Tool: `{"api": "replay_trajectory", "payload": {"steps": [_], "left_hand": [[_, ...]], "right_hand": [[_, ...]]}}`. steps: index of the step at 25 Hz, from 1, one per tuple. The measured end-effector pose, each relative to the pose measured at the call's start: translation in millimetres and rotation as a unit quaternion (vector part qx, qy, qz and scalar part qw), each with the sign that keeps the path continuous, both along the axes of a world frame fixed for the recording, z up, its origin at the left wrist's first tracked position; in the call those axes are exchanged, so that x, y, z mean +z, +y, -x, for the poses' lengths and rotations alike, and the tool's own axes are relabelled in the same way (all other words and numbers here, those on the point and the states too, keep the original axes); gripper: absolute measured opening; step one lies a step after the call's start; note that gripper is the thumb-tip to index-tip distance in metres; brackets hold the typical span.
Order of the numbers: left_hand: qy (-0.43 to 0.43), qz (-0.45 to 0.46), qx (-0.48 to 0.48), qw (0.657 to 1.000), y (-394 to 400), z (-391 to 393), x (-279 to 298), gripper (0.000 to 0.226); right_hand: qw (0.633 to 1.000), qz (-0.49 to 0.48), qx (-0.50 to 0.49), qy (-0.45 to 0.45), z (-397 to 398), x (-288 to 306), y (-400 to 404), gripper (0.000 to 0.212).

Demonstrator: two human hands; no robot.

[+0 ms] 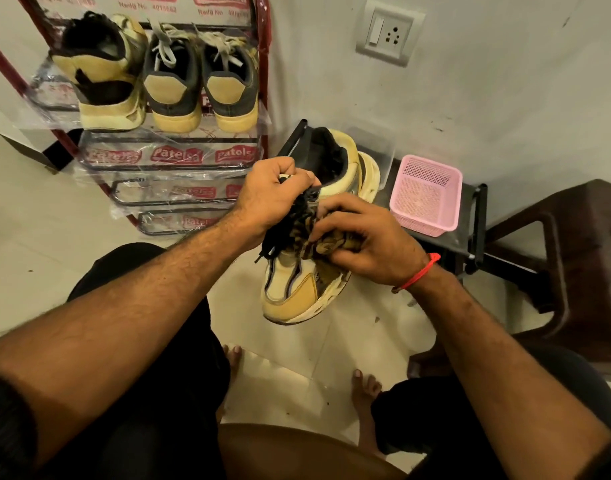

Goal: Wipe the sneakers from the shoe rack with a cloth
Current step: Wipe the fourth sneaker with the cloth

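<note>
floor: pale tiles [37, 220] run under everything; two bare feet stand on them near the bottom.
wall: a white wall [487, 81] is behind, with a switch and socket plate [390, 32] up high.
shoe rack: a red metal shoe rack [262, 64] stands at the top left, wrapped in clear plastic with red labels.
chair: a dark brown plastic chair [581, 254] is at the right edge.
black stand: a low black stand [477, 223] sits by the wall, between the rack and the chair.
pink basket: a pink basket [425, 195] with small holes rests on the black stand.
shoes on the rack: one yellow and black sneaker [103, 77] sits on the left of a shelf, and a grey pair [200, 81] with yellow heels sits just beside it.
sneaker in hand: a yellow and cream sneaker [297, 289] is held up in the air over the floor, in front of the black stand, toe toward the person.
left hand: the left hand [272, 199] has its fingers curled tight on the black laces and the top of the sneaker.
right hand: the right hand [369, 237] has its fingers bent and clamped on the cloth, pressing it on the side of the sneaker.
cloth: a dark, striped cloth [326, 244] is bunched under the right hand, touching the sneaker.
red thread: a red thread [418, 273] is tied on the right wrist.
</note>
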State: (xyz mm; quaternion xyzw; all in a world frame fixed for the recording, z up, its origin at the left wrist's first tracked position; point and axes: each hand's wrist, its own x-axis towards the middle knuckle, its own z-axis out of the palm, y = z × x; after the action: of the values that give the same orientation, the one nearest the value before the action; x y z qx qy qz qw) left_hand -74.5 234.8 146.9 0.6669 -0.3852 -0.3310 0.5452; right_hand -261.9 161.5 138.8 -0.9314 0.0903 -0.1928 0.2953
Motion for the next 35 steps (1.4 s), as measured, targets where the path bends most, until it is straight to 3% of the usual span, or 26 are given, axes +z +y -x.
{"api": "replay_trajectory", "payload": {"steps": [3,7,10,12,14,16,18,20,23,27,32,35], "left_hand": [[0.009,-0.010,0.004,1.000,3.6,-1.9,-0.6,0.035],[0.005,0.000,-0.002,1.000,8.0,1.7,-1.9,0.032],[0.007,0.027,0.061,0.998,2.9,0.1,-7.0,0.029],[0.004,0.018,0.117,0.993,0.1,-3.6,-10.0,0.031],[-0.003,0.002,0.150,0.989,-0.4,-8.0,-11.3,0.036],[-0.024,-0.002,0.138,0.990,-0.5,-9.9,-11.2,0.034],[-0.045,0.009,0.095,0.994,-0.5,-8.9,-10.0,0.030],[-0.062,0.023,0.054,0.996,-0.2,-6.1,-9.3,0.031],[-0.114,0.033,-0.027,0.993,1.0,0.3,-10.8,0.032],[-0.159,0.024,-0.078,0.984,3.7,4.5,-12.9,0.025],[-0.139,-0.026,-0.150,0.979,4.1,8.0,-11.4,0.040],[-0.228,-0.056,-0.249,0.940,7.5,3.5,-0.5,0.047]], "right_hand": [[0.994,-0.007,-0.107,-0.036,11.0,-2.7,-14.3,0.024],[0.945,-0.006,-0.313,-0.090,9.9,-5.6,-24.7,0.025],[0.930,-0.022,-0.363,-0.061,-5.4,-3.8,2.7,0.023],[0.947,0.003,-0.321,0.033,-13.7,-2.8,33.9,0.029],[0.965,0.033,-0.206,0.159,-18.3,0.0,60.3,0.035],[0.972,-0.040,-0.082,0.215,-16.4,9.0,64.8,0.030],[0.961,-0.176,-0.028,0.211,-9.2,20.9,51.3,0.027],[0.963,-0.232,-0.058,0.127,-1.7,29.4,30.2,0.035],[0.985,-0.113,-0.118,0.055,10.0,30.0,6.7,0.055],[0.969,-0.102,-0.086,0.210,15.9,26.3,-0.9,0.096],[0.973,-0.147,-0.126,0.125,18.1,26.6,-5.6,0.071],[0.974,-0.158,-0.117,0.113,24.6,28.1,-11.4,0.059]]}}
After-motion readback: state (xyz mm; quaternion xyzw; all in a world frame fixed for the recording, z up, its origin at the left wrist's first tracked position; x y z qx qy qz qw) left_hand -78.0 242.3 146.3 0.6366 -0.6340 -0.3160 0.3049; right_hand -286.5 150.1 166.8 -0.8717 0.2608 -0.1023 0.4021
